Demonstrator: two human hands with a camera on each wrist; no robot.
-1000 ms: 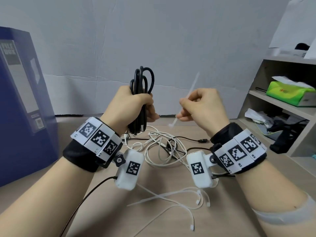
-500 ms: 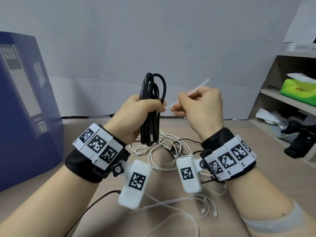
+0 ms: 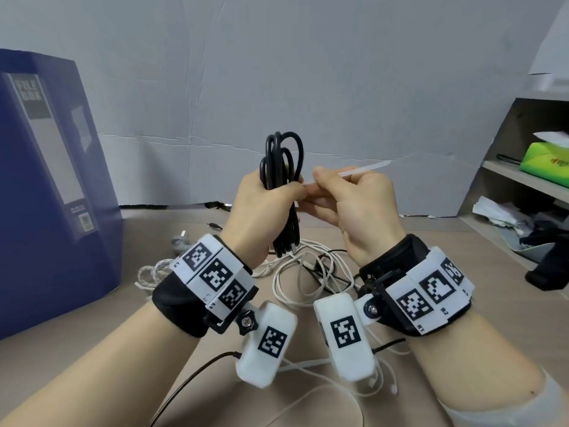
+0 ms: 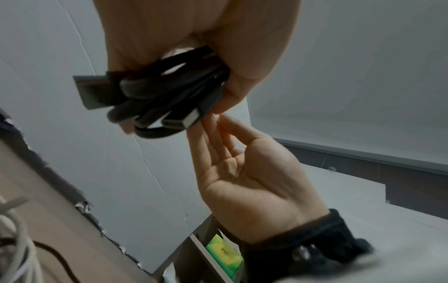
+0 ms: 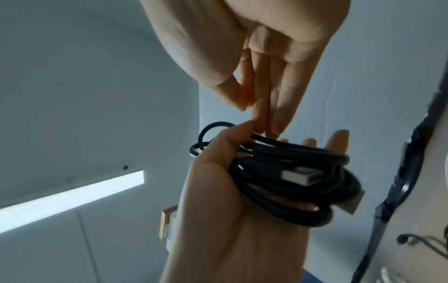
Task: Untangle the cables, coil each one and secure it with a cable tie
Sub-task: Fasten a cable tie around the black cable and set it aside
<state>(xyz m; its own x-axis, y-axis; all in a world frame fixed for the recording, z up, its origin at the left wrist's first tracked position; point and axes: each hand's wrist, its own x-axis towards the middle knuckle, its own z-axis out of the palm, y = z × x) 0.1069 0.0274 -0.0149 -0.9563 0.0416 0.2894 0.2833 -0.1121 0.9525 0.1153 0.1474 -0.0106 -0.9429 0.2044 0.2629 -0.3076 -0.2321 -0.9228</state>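
Up above the table (image 3: pixel 147 340), left hand (image 3: pixel 261 211) wrapped round the coiled black cable (image 3: pixel 281 167), loops upright. Right hand (image 3: pixel 354 208) just beside it, fingers pinching a white cable tie (image 3: pixel 366 168) pointing right. Below, tangled white cables (image 3: pixel 308 272) lying between the wrists.

Our left hand (image 3: pixel 261 208) grips a coiled black cable (image 3: pixel 281 167) upright, loops rising above the fist and ends hanging below it. Just beside it, our right hand (image 3: pixel 354 208) pinches a white cable tie (image 3: pixel 365 168), whose free end points away from the left hand. Beneath both hands lies a tangle of white cables (image 3: pixel 304 272) on the table (image 3: pixel 154 334). Beyond our left wrist stands a blue file box (image 3: pixel 46 180); beyond the right, a shelf (image 3: pixel 523 180).
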